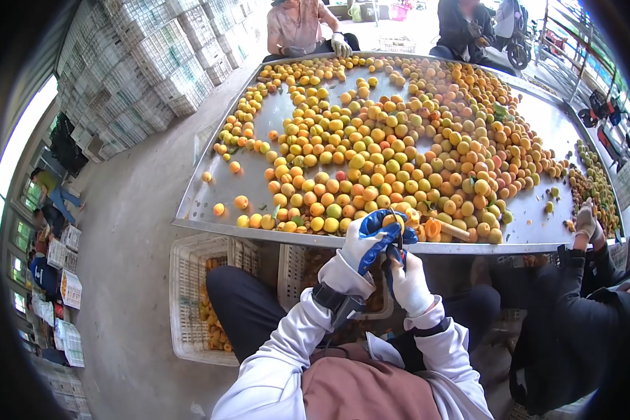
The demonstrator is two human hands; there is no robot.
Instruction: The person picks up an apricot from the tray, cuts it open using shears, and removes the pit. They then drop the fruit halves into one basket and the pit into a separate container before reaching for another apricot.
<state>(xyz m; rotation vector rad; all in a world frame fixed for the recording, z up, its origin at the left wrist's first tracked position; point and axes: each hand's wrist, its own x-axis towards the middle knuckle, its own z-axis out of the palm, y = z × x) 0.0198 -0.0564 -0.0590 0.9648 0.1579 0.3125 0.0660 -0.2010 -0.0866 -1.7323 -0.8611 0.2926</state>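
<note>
My left hand (372, 241), in a white and blue glove, closes around an apricot (393, 220) above the table's near edge. My right hand (411, 285), also gloved, grips a small dark knife (398, 241) whose narrow blade is against or just in front of that fruit. How deep the blade sits cannot be made out. Just beyond the hands, a cut-open apricot (432, 228) shows its orange inside, and a light wooden stick (453, 230) lies beside it. Many whole apricots (357, 162) cover the metal table (204, 199).
Below the table's edge stand a white crate (189, 308) with apricot pieces and a second crate (290, 276). A co-worker's gloved hand (586, 218) is at the right; other people sit across the table. Stacked crates (154, 63) rise at the left.
</note>
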